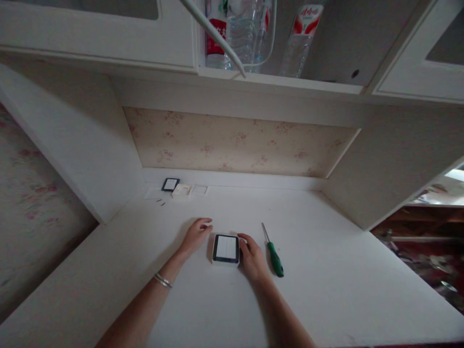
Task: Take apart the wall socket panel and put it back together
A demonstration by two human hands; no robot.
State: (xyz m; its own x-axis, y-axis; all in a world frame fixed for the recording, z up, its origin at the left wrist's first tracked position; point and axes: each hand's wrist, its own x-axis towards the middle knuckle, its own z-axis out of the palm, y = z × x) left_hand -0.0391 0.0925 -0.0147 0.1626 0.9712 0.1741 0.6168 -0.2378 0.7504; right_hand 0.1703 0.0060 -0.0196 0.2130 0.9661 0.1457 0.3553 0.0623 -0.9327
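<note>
In the middle of the white desktop sits a square white box with a black-framed white panel [226,248], which looks like a wall switch on its mounting box. My right hand [253,260] is against its right side, with a finger at the upper right corner and the thumb along the edge. Just left of the box, apart from it, hovers my left hand [196,236]; its thumb and forefinger are spread with nothing visible between them. A screwdriver with a green handle [275,259] lies to the right of my right hand, its shaft pointing away from me.
At the back left lie a second black-framed panel [170,184], a white box-like part [181,190], a thin white frame [200,189] and two small dark pieces [161,202]. Overhead, a shelf holds plastic bottles [244,36], and a white cable [217,36] hangs down.
</note>
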